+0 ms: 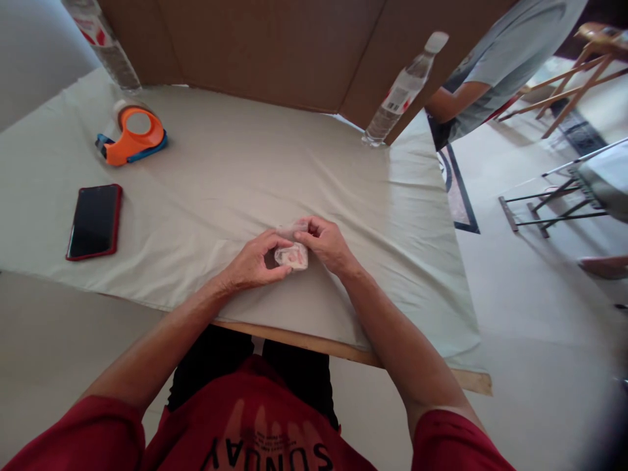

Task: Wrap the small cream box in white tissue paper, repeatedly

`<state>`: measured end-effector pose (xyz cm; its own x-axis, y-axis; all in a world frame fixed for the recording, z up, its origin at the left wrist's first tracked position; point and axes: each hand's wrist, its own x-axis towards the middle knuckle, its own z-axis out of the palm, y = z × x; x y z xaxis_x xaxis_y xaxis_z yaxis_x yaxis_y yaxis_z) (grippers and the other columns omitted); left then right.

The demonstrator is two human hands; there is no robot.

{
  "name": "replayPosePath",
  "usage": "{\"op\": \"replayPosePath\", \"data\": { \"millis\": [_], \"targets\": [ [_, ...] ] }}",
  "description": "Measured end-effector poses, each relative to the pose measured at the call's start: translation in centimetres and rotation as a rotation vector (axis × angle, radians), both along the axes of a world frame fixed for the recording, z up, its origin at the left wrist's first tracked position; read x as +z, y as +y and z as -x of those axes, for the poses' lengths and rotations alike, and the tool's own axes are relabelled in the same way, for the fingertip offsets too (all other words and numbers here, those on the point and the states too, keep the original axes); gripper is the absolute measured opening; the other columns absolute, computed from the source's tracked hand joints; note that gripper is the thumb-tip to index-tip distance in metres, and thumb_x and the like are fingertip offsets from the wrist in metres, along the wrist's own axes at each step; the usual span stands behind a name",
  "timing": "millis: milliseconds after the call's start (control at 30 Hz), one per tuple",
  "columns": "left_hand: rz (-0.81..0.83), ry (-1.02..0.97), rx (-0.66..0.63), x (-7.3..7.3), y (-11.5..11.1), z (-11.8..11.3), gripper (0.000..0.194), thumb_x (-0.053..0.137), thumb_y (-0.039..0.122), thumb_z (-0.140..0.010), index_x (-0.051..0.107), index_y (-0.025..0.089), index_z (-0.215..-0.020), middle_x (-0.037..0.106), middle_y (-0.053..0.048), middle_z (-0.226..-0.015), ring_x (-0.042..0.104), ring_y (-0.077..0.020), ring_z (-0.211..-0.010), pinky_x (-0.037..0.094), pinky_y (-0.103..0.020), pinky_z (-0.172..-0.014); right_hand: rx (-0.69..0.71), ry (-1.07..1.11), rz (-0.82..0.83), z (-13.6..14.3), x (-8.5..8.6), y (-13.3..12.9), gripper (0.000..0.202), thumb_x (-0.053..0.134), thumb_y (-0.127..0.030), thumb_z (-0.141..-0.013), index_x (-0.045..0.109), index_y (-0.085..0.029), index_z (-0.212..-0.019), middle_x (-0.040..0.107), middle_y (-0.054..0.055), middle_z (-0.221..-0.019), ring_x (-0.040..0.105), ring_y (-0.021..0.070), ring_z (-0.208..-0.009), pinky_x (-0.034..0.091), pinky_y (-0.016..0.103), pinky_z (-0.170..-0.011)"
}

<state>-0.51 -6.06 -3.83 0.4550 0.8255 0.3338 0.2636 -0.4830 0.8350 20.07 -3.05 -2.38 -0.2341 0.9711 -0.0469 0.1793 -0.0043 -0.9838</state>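
Note:
A small block in clear plastic wrapping (293, 257) with pinkish-red markings lies at the front middle of the cloth-covered table. My left hand (255, 261) curls around its left side, thumb and fingers touching it. A loose, clear end of the wrapping rises from the far side of the block. My right hand (324, 243) pinches that clear wrapping between thumb and fingers, at the block's upper right.
An orange and blue tape dispenser (139, 137) and a red-cased phone (95, 221) lie at the left. Water bottles stand at back left (110, 55) and back right (402, 95) against a brown cardboard panel (265, 46). Beyond the right edge are a person's arm (458, 101) and chairs.

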Motion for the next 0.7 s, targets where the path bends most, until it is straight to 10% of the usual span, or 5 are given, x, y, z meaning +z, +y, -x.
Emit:
{"op": "replayPosePath", "data": {
  "millis": [333, 700],
  "targets": [
    [-0.035, -0.036, 0.003, 0.2, 0.1, -0.1, 0.035, 0.075, 0.027, -0.078, 0.072, 0.018, -0.112, 0.073, -0.010, -0.107, 0.068, -0.0218, -0.099, 0.053, -0.034, -0.087, 0.005, -0.009, -0.037, -0.3, 1.2, -2.2, 0.022, 0.068, -0.041, -0.080, 0.071, -0.020, -0.081, 0.065, 0.000, -0.074, 0.056, 0.0144, -0.070, 0.045, 0.029, -0.069],
    [0.520, -0.272, 0.022, 0.7, -0.1, 0.0, 0.062, 0.073, 0.032, -0.079, 0.050, 0.017, -0.135, 0.066, -0.004, -0.099, 0.066, -0.0146, -0.079, 0.052, -0.026, -0.069, 0.098, -0.124, 0.077, -0.1, 1.4, -4.0, 0.051, 0.082, -0.043, -0.066, 0.066, -0.017, -0.108, 0.064, 0.001, -0.082, 0.055, 0.0136, -0.070, 0.047, 0.028, -0.065]
  ]
}}
